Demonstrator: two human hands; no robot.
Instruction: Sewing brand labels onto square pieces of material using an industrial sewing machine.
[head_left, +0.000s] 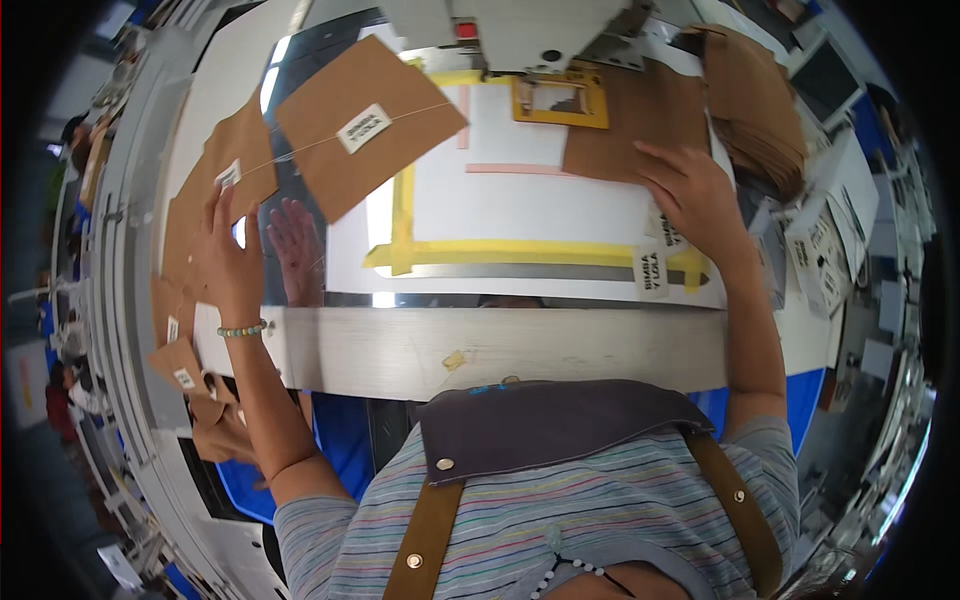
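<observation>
My left hand [234, 250] is at the left of the table, its fingers apart over a brown fabric-like piece [255, 150] with a small white label [229, 173]. A pale thread runs from there across a second brown piece [385, 125], which carries a white label [363, 128] and lies tilted on the shiny plate. With fingers stretched out, my right hand [695, 195] lies on the near edge of a plain brown piece [645, 110]. That piece's left part is beneath a yellow frame [560, 118] under the sewing machine head [530, 35]. Loose white labels [650, 272] lie below my right wrist.
A stack of brown pieces [755, 105] stands at the far right. Near it is an open box of labels [820, 262]. Yellow tape [510, 250] borders a white sheet [480, 205]. More labelled brown pieces [215, 425] hang over the table's left edge, above a blue bin [245, 490].
</observation>
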